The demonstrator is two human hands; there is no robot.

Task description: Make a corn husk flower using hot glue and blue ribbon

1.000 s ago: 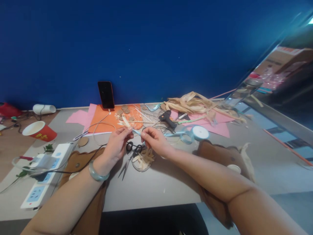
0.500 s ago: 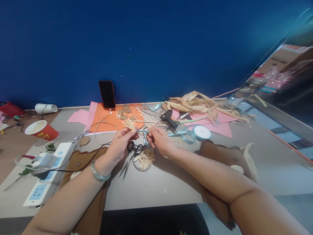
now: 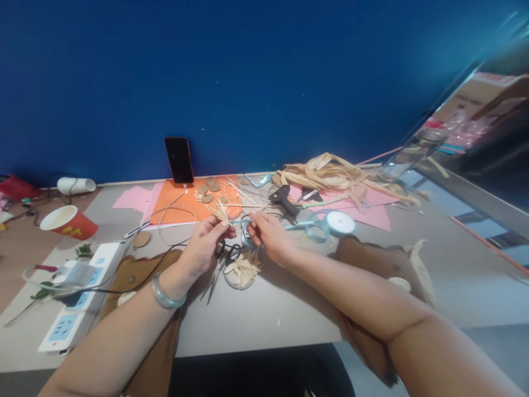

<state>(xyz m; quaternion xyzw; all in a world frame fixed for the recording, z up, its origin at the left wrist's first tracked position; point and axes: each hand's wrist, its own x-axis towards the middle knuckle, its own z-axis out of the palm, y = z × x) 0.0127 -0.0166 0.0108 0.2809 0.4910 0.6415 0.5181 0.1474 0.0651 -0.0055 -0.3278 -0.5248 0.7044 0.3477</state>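
My left hand (image 3: 204, 248) pinches a small bundle of dried husk strips (image 3: 218, 210) above the grey table (image 3: 264, 314). My right hand (image 3: 268, 236) pinches a pale blue ribbon (image 3: 243, 223) that runs between both hands and trails right to a ribbon spool (image 3: 339, 223). Both hands are closed, fingertips a few centimetres apart. Just below them lie black-handled scissors (image 3: 221, 259) and a small clear dish of husk scraps (image 3: 242, 269).
A black glue gun (image 3: 284, 199), an orange sheet (image 3: 182, 204) with cardboard discs and a propped phone (image 3: 179, 160) sit behind. A husk pile (image 3: 334, 175) lies on pink paper at right. A power strip (image 3: 78, 289) and red cup (image 3: 66, 221) are at left.
My hands have drawn slightly closer and risen a little, with the ribbon now looped between them. The view has shifted slightly; nothing else on the table moved.
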